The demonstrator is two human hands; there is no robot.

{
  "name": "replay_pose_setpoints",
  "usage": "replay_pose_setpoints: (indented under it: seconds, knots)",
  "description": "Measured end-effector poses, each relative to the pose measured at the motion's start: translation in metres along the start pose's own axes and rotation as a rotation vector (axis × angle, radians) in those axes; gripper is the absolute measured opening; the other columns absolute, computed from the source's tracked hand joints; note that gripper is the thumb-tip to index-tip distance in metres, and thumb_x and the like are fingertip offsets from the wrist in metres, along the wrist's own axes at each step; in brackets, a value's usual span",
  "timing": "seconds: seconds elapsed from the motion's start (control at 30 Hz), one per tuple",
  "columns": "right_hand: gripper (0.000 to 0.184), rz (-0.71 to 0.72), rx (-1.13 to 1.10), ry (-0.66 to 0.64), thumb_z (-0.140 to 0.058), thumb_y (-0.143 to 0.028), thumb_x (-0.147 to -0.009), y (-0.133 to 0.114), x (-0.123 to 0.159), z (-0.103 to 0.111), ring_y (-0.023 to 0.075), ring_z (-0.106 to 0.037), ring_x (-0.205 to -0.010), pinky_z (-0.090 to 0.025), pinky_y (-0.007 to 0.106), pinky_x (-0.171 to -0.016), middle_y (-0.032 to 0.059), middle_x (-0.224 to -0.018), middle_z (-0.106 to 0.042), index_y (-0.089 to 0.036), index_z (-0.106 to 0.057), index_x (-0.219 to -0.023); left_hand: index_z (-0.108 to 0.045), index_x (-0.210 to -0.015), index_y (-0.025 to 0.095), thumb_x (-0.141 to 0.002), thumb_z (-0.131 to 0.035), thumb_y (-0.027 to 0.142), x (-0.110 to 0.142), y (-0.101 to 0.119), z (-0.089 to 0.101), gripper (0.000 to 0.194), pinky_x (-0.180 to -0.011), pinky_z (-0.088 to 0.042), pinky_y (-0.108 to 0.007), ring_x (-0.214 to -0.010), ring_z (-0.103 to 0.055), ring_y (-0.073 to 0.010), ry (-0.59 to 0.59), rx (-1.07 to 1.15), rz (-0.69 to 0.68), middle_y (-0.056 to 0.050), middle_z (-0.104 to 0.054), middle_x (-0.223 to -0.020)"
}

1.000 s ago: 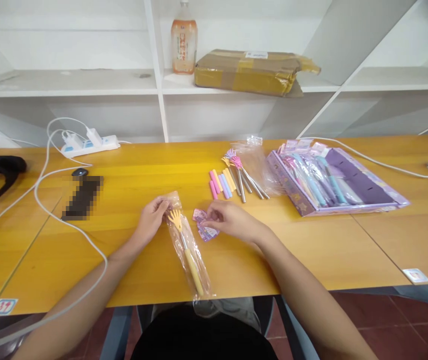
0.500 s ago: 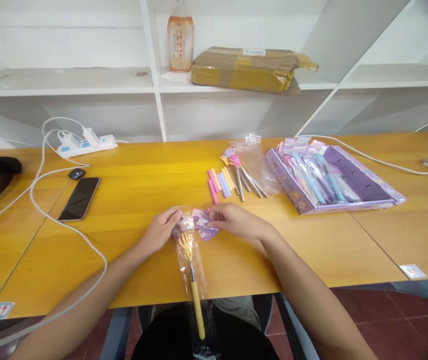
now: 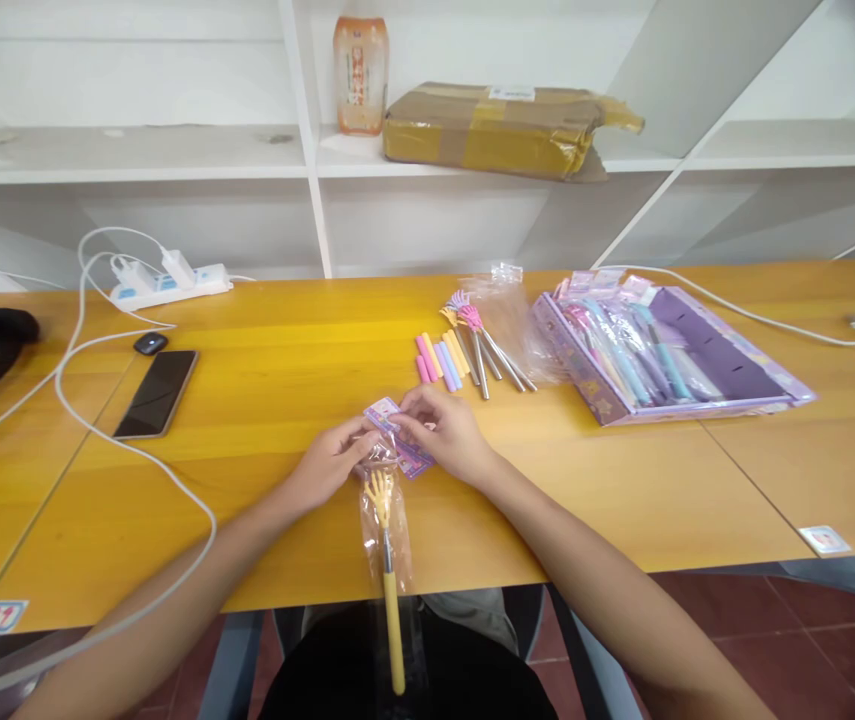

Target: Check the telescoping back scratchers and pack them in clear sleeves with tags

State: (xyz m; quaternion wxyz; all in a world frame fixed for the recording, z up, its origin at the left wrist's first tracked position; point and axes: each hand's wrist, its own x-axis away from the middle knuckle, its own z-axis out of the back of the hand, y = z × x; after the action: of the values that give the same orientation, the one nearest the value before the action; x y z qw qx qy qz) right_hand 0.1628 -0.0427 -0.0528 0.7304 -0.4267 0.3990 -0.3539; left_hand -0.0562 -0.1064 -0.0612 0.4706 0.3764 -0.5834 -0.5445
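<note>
Worktop [image 3: 307, 345]: wooden, the bagged piece crossing its near edge
Purple tray [image 3: 742, 355]: towards the far edge, right of centre; wrapped sticks [image 3: 626, 350] lie in its left part
Clear bag [image 3: 403, 520]: holds a yellow hand-ended stick [image 3: 388, 570], hand-shaped end uppermost, handle hanging past the worktop's near edge
Loose clear bags [image 3: 509, 325]: near the tray's left side, beside metal rods [image 3: 487, 350]
Right hand [image 3: 446, 430]: thumb and fingers grasping purple cards [image 3: 413, 460]
Left hand [image 3: 333, 460]: fingers pinching the clear bag's top end
Just changed: cards, a moment ago beside the bag, are now brought up to its top end, so both hands appear to work at one spot
Coloured sleeves [image 3: 448, 362]: in rows left of the rods
</note>
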Motion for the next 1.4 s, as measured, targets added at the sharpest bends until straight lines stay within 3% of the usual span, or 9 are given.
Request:
replay_pose_setpoints:
  seconds: [0.17, 0.33, 0.5, 0.7, 1.1, 1.4]
  knots:
    - [0.039, 0.041, 0.074, 0.001, -0.070, -0.062, -0.098, 0.005, -0.002, 0.003, 0.0189, -0.063, -0.072, -0.050, 0.032, -0.068, 0.0033, -0.081, -0.069, -0.024, -0.063, -0.097, -0.073, -0.119, 0.018, -0.092, -0.079, 0.050, -0.001, 0.002, -0.003, 0.042, -0.086, -0.059, -0.038, -0.095, -0.075, -0.0256, -0.027, 0.034, 0.003, -0.011, -0.079, -0.114]
    - [0.032, 0.153, 0.188, -0.055, -0.066, -0.055, -0.104, 0.003, -0.003, 0.008, 0.0192, -0.062, -0.074, -0.050, 0.033, -0.070, 0.0050, -0.086, -0.069, -0.023, -0.067, -0.099, -0.073, -0.125, 0.019, -0.093, -0.078, 0.047, -0.002, -0.003, -0.002, 0.043, -0.097, -0.059, -0.045, -0.105, -0.077, -0.0289, -0.030, 0.011, 0.011, -0.012, -0.080, -0.120]
    - [0.026, 0.282, 0.295, -0.116, -0.062, -0.046, -0.108, 0.001, -0.004, 0.014, 0.0197, -0.063, -0.081, -0.050, 0.033, -0.075, 0.0078, -0.096, -0.070, -0.022, -0.070, -0.103, -0.073, -0.126, 0.018, -0.091, -0.080, 0.047, -0.003, -0.006, -0.001, 0.046, -0.100, -0.059, -0.046, -0.112, -0.076, -0.0311, -0.018, 0.020, 0.021, -0.012, -0.081, -0.122]
    - [0.024, 0.339, 0.368, -0.164, -0.062, -0.043, -0.108, 0.004, -0.003, 0.014, 0.0214, -0.067, -0.089, -0.054, 0.033, -0.077, 0.0099, -0.105, -0.070, -0.022, -0.072, -0.108, -0.075, -0.124, 0.018, -0.095, -0.077, 0.043, -0.003, -0.007, 0.000, 0.039, -0.101, -0.057, -0.045, -0.113, -0.075, -0.0301, -0.020, -0.023, -0.007, -0.011, -0.080, -0.123]
    - [0.012, 0.345, 0.243, -0.198, -0.059, -0.028, -0.109, -0.008, -0.001, 0.015, 0.0226, -0.067, -0.101, -0.057, 0.037, -0.089, 0.0099, -0.115, -0.066, -0.023, -0.064, -0.119, -0.073, -0.124, 0.017, -0.094, -0.075, 0.041, -0.003, -0.004, 0.001, 0.038, -0.099, -0.057, -0.044, -0.110, -0.075, -0.0291, -0.017, -0.019, 0.017, -0.012, -0.080, -0.122]
    - [0.022, 0.400, 0.241, -0.224, -0.051, -0.019, -0.109, -0.011, 0.000, 0.017, 0.0239, -0.066, -0.110, -0.058, 0.042, -0.095, 0.0116, -0.120, -0.064, -0.023, -0.066, -0.125, -0.073, -0.123, 0.016, -0.094, -0.075, 0.041, -0.002, -0.007, 0.003, 0.038, -0.100, -0.058, -0.043, -0.110, -0.075, -0.0281, -0.029, -0.019, 0.002, -0.011, -0.079, -0.122]
